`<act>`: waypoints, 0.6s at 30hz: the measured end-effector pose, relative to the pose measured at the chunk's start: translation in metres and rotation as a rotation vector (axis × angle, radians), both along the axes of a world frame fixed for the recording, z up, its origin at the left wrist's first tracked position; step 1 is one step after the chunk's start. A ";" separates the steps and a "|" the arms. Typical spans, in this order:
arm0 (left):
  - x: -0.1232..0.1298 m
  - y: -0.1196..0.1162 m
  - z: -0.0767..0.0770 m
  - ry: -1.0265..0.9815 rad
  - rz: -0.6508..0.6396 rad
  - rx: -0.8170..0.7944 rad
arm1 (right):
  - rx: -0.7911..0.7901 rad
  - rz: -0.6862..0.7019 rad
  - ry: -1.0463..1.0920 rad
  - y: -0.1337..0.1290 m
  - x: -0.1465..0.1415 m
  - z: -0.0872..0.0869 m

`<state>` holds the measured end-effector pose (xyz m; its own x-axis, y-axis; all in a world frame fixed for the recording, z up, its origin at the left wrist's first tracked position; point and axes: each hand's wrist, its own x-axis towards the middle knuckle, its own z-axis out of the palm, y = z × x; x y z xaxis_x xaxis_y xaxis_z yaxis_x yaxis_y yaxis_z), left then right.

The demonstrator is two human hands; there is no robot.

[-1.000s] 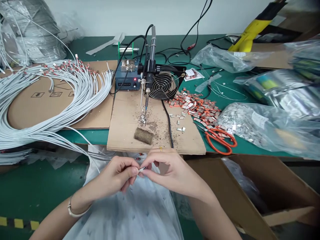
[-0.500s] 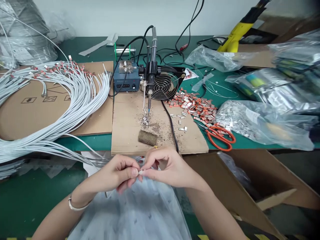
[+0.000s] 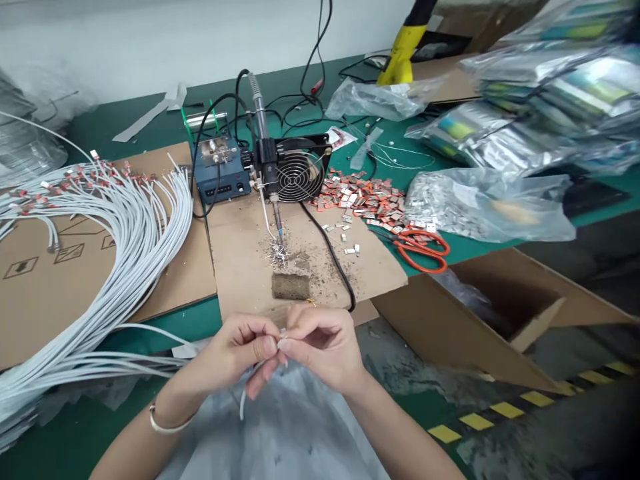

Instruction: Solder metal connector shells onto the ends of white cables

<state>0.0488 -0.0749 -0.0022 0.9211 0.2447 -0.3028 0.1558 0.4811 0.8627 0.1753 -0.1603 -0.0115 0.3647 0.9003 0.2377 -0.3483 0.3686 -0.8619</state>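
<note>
Under a pale wall (image 3: 150, 40), the green bench (image 3: 195, 317) carries a cardboard sheet (image 3: 235, 260), with its near edge just ahead of the hands. Through my head view I see the left hand (image 3: 250, 353) and the right hand (image 3: 325, 340) meeting low in front, over the lap, each with thumb and forefinger closed in a pinch on a small pale piece (image 3: 281, 344). The fingertips come so near one another that they hide most of it, so I cannot tell how its parts fit together or whether they are joined. A white cable end (image 3: 243, 405) hangs below the left hand, and I cannot trace whether it runs up to the piece. Both hands are taken up, and I judge the grip delicate: a slight slip could turn something this small. Straight ahead of them lies a brown sponge (image 3: 291, 286), and beyond it a soldering iron (image 3: 263, 130) points down in its stand at a heap of metal scraps (image 3: 279, 252), well apart from the fingers. Ahead and to the right are loose orange-and-silver connectors (image 3: 365, 197), with orange scissors (image 3: 401, 238) beside them. Off to the left, a thick bundle of white cables (image 3: 120, 267) curves across more cardboard.
</note>
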 end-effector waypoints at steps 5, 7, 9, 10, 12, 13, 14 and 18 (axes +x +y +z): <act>0.018 0.000 0.004 -0.035 -0.027 -0.010 | 0.025 -0.068 0.059 0.005 0.008 -0.007; 0.025 0.000 0.005 -0.029 -0.009 -0.023 | 0.034 -0.093 0.096 0.008 0.018 -0.010; 0.030 -0.001 0.007 -0.007 0.074 -0.006 | 0.025 -0.140 0.105 0.008 0.032 -0.011; 0.033 -0.001 0.009 0.006 0.135 0.021 | 0.010 -0.156 0.094 0.007 0.040 -0.011; 0.037 -0.003 0.011 0.043 0.233 0.100 | -0.054 -0.126 0.001 0.004 0.056 -0.008; 0.039 -0.004 0.012 0.069 0.252 0.138 | -0.095 -0.084 -0.075 0.002 0.063 -0.007; 0.041 -0.005 0.012 0.097 0.251 0.170 | -0.136 -0.035 -0.160 0.001 0.069 -0.004; 0.049 -0.009 0.014 0.196 0.176 0.217 | -0.251 0.070 -0.411 -0.001 0.082 0.004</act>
<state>0.0973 -0.0837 0.0115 0.7885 0.4727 -0.3935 0.2599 0.3238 0.9097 0.2568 -0.1613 -0.0077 0.2227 0.9673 0.1218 0.0234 0.1196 -0.9926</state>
